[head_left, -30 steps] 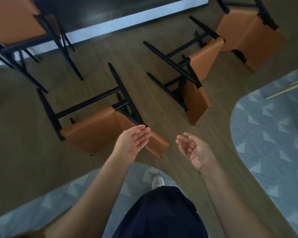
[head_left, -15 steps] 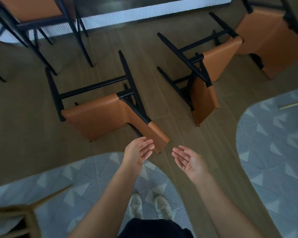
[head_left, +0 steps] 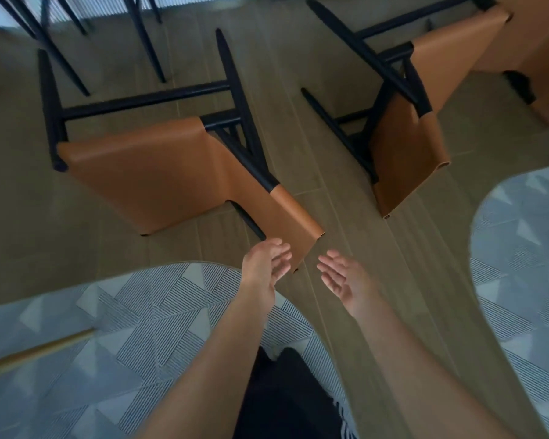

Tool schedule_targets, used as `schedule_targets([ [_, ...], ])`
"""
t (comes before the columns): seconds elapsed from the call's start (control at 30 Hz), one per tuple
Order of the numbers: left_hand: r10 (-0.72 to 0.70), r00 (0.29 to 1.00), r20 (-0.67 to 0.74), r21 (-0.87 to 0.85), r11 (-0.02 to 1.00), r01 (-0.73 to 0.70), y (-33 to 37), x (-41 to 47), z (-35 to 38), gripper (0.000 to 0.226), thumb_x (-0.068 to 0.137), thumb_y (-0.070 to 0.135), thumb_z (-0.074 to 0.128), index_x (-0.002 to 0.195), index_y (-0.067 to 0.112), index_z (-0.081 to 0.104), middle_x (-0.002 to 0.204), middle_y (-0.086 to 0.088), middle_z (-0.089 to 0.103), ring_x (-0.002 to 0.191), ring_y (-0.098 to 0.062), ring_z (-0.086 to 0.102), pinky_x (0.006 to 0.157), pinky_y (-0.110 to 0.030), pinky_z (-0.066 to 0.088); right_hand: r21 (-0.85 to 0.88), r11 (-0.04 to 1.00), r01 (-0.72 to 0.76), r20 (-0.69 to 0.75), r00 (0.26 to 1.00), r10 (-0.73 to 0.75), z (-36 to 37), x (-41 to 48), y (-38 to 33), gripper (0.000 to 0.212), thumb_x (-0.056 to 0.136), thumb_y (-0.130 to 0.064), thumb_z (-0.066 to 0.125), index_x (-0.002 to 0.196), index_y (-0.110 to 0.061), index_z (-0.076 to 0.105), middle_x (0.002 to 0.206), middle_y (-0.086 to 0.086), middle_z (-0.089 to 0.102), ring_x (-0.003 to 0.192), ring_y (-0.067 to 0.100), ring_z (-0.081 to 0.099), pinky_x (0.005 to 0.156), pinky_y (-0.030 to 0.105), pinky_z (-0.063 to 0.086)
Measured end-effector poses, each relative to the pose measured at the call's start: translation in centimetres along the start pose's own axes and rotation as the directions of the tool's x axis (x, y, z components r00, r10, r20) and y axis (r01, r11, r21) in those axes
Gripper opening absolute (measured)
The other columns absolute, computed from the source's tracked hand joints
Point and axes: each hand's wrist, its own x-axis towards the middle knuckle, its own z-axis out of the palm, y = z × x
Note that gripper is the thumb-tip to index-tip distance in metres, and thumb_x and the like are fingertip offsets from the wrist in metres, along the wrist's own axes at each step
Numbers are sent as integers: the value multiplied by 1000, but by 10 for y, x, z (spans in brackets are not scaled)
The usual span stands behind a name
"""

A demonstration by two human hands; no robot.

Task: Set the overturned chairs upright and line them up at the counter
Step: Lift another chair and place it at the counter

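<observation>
Hands: I am seeing left hand (head_left: pixel 263 270) and right hand (head_left: pixel 346 280) hovering loose-fingered, grasping nothing, near 1 overturned chair (head_left: pixel 159 179) lying on wood-plank floor (head_left: pixel 298 90); patterned grey rug (head_left: pixel 124 327) lying underfoot.

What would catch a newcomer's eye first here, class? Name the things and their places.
Orange chairs lie tipped over on the wooden floor: the near chair at centre-left, the far chair at upper right. Below, the left hand and right hand reach open toward the near chair's back, holding nothing.
</observation>
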Motion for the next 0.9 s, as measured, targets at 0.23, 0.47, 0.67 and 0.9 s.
schedule_targets([
  [0.23,68,998,15,53,996,-69,-63,128,-7,19,94,2,49,95,14,63,107,-7,68,101,-19,65,92,-34,53,232,973,-12,-32,999,20,-6,138,56,14,100,-4,45,103,-5,59,118,11,64,109,25,62,78,30,51],
  [0.47,108,994,27,121,986,-110,-114,236,-6,31,93,-6,42,102,13,64,108,-4,66,102,-16,62,91,-32,52,49,993,111,-82,991,-107,-5,257,103,28,95,6,50,113,-11,62,103,6,67,78,14,60,84,27,51],
  [0.67,15,1000,22,146,989,-18,-153,286,-9,38,96,-11,36,121,4,60,98,-2,62,86,-11,59,91,-29,51,-123,962,242,15,970,-242,-2,310,130,49,84,16,50,124,-9,63,93,-2,70,79,8,61,70,20,49],
  [0.9,36,999,-34,256,966,-26,-176,311,-21,38,99,-7,33,120,8,61,123,-7,62,93,-10,56,92,-26,49,-495,760,420,69,891,-448,10,331,146,16,84,-4,67,98,-4,75,71,-3,73,56,-5,60,46,14,43],
])
